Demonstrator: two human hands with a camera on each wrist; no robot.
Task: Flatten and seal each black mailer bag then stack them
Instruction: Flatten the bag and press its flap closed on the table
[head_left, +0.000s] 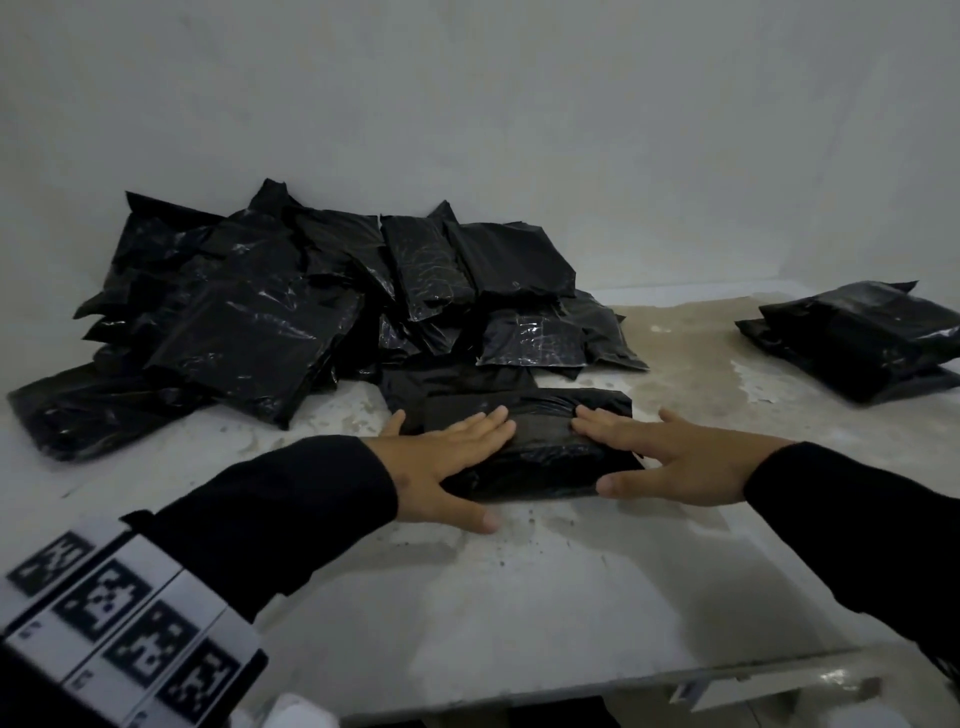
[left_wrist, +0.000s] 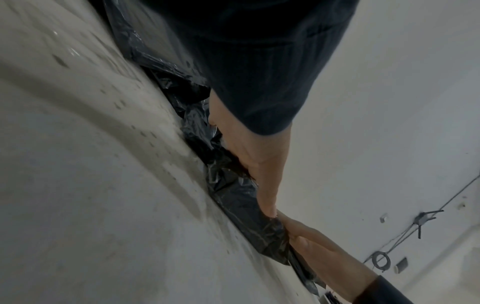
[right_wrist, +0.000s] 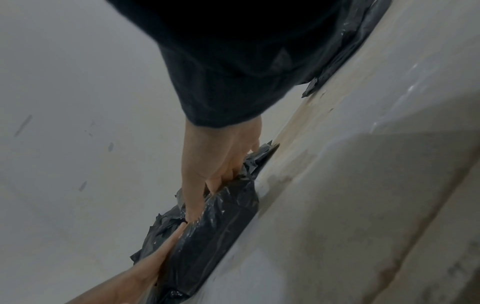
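Note:
A black mailer bag (head_left: 540, 457) lies flat on the pale table (head_left: 519, 597), in front of me at the centre. My left hand (head_left: 452, 457) presses on its left half with straight fingers, thumb on the table by the near edge. My right hand (head_left: 670, 457) presses flat on its right end, fingertips meeting the left hand's near the middle. In the left wrist view the left hand (left_wrist: 259, 174) lies along the bag (left_wrist: 233, 197). The right wrist view shows the right hand (right_wrist: 221, 164) flat on the crinkled bag (right_wrist: 213, 230).
A loose heap of several black mailer bags (head_left: 291, 317) fills the back left against the white wall. A small stack of black bags (head_left: 857, 338) sits at the far right. The table's front edge (head_left: 623, 686) runs close below my arms.

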